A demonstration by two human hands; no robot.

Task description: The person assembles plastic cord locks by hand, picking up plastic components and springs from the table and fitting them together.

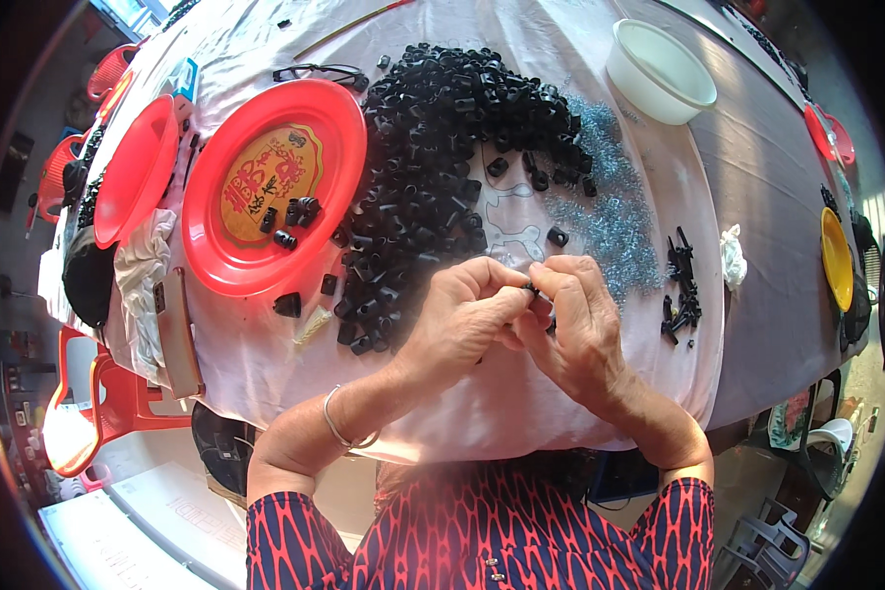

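My left hand (474, 307) and my right hand (572, 315) meet above the near part of the cloth, fingertips pinched together. Between them is a small black part (531, 287), mostly covered by the fingers, so its exact kind does not show. Just beyond lies a large heap of short black plastic tubular pieces (413, 167). A single black piece (558, 236) sits apart, close to my fingertips. Right of the heap, many tiny shiny metal pieces, perhaps springs (610, 197), are spread out. Several thin black stems (680, 285) are piled to the right of my right hand.
A red plate (202, 231) with several black pieces stands left of the heap, near glasses (320, 74). A white plastic tub (659, 74) is at the far right. A phone (177, 334) and white cloth (146, 295) lie at left, a crumpled tissue (733, 258) at right.
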